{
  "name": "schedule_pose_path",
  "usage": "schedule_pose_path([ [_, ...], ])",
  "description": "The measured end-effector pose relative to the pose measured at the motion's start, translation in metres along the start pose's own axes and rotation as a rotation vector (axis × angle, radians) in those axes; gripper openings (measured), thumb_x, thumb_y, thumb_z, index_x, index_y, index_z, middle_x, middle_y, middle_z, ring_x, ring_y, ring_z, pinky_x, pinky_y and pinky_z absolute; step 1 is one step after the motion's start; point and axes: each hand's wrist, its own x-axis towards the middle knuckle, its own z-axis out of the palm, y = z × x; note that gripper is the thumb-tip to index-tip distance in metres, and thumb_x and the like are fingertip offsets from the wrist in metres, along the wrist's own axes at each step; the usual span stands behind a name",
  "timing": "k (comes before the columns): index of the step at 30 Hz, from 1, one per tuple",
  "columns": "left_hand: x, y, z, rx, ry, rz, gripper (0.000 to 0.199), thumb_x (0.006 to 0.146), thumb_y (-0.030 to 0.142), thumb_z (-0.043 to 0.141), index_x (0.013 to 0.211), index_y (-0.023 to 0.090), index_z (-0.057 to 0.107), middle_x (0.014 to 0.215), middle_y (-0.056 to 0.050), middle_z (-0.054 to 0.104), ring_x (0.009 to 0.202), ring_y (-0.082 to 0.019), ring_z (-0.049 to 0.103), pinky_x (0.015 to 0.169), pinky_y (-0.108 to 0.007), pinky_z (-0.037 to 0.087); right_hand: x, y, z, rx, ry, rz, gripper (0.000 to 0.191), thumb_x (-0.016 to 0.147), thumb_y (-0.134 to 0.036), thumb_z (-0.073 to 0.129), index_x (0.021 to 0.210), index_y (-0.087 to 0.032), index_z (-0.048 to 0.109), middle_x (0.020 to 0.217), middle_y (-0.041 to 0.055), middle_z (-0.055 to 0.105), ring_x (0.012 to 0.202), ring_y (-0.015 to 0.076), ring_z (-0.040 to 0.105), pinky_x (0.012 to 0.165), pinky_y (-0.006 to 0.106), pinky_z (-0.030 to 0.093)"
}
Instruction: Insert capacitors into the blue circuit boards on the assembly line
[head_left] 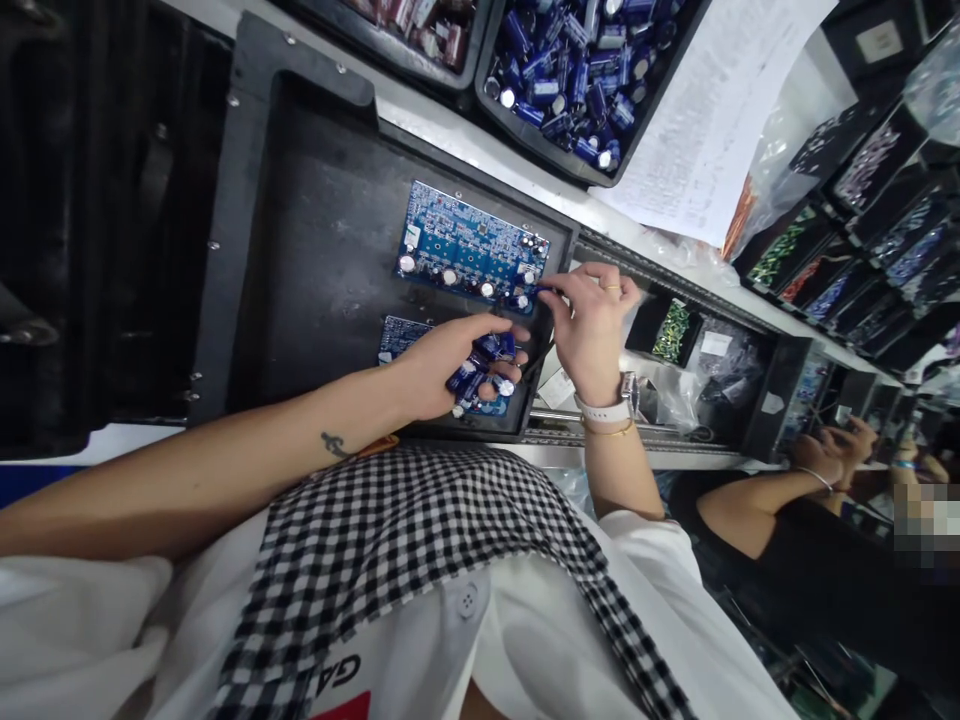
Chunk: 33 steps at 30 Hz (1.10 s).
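Head view: the half-curled left hand [448, 368] cups blue capacitors [498, 347] while the right hand [589, 325] pinches a half-hidden dark part [545, 290] beside the circuit board [476, 245] near the upper-right corner of the black tray [322, 220].

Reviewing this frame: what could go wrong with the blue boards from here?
The left hand cups several loose blue cylindrical parts above the lower board; one might slip onto it.

The right hand's fingertips are close to silver-topped parts on the upper board and might knock one askew.
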Motion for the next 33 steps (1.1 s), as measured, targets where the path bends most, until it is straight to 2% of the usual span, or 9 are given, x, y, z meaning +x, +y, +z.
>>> schedule_pose_path([
  [3, 0.000, 0.000, -0.002, 0.018, 0.004, 0.008, 0.016, 0.093, 0.022, 0.050, 0.095, 0.012, 0.063, 0.080, -0.007, 0.065, 0.053, -0.010, 0.058, 0.034, -0.013, 0.032, 0.007, 0.006, 0.007, 0.005, -0.030, -0.022, 0.021, 0.097, -0.030, 0.048, 0.103, -0.027, 0.068, 0.098, 0.0042, 0.072, 0.110, 0.0268, 0.055, 0.100, 0.049, 0.025],
  [9, -0.002, 0.000, -0.003, 0.060, -0.017, 0.065, 0.015, 0.093, 0.022, 0.051, 0.097, 0.012, 0.062, 0.089, -0.011, 0.070, 0.051, -0.011, 0.058, 0.032, -0.016, 0.034, 0.007, 0.004, 0.004, 0.013, -0.014, -0.057, 0.021, 0.097, -0.029, 0.048, 0.103, -0.026, 0.068, 0.098, 0.0033, 0.071, 0.111, 0.0256, 0.055, 0.101, 0.051, 0.026],
  [17, -0.002, 0.002, -0.002, -0.023, 0.098, 0.075, 0.015, 0.094, 0.024, 0.057, 0.084, 0.013, 0.059, 0.069, -0.002, 0.058, 0.051, -0.010, 0.057, 0.034, -0.016, 0.034, 0.010, 0.006, 0.006, 0.035, -0.011, -0.122, 0.016, 0.096, -0.032, 0.050, 0.101, -0.024, 0.064, 0.103, 0.0084, 0.069, 0.111, 0.0288, 0.056, 0.103, 0.056, 0.026],
  [22, 0.000, -0.001, -0.001, -0.054, 0.067, 0.092, 0.014, 0.095, 0.021, 0.055, 0.087, 0.012, 0.061, 0.073, -0.003, 0.060, 0.051, -0.009, 0.056, 0.035, -0.015, 0.033, -0.012, -0.012, -0.009, 0.082, 0.097, -0.019, 0.021, 0.096, -0.039, 0.051, 0.107, -0.027, 0.066, 0.098, 0.0053, 0.070, 0.111, 0.0274, 0.056, 0.104, 0.054, 0.025],
  [26, -0.003, -0.002, 0.002, 0.032, 0.042, 0.101, 0.013, 0.094, 0.022, 0.056, 0.090, 0.012, 0.063, 0.071, -0.005, 0.063, 0.052, -0.010, 0.057, 0.037, -0.016, 0.036, -0.033, -0.029, -0.021, 0.138, 0.066, 0.017, 0.022, 0.096, -0.041, 0.053, 0.108, -0.029, 0.068, 0.091, 0.0016, 0.071, 0.104, 0.0246, 0.059, 0.102, 0.049, 0.030],
  [30, -0.008, -0.004, 0.003, 0.074, 0.108, 0.025, 0.017, 0.095, 0.023, 0.049, 0.093, 0.013, 0.062, 0.084, -0.008, 0.069, 0.052, -0.010, 0.057, 0.035, -0.016, 0.031, -0.035, -0.021, -0.004, 0.074, 0.144, 0.086, 0.020, 0.096, -0.037, 0.052, 0.103, -0.027, 0.068, 0.091, 0.0049, 0.070, 0.107, 0.0279, 0.056, 0.101, 0.053, 0.027],
  [33, -0.012, -0.008, 0.000, 0.104, 0.085, 0.010, 0.020, 0.095, 0.023, 0.045, 0.091, 0.013, 0.063, 0.087, -0.009, 0.070, 0.051, -0.011, 0.058, 0.035, -0.017, 0.032, -0.031, -0.010, 0.012, 0.052, 0.142, 0.083, 0.018, 0.096, -0.033, 0.051, 0.103, -0.026, 0.066, 0.093, 0.0065, 0.069, 0.111, 0.0294, 0.053, 0.101, 0.057, 0.025],
])
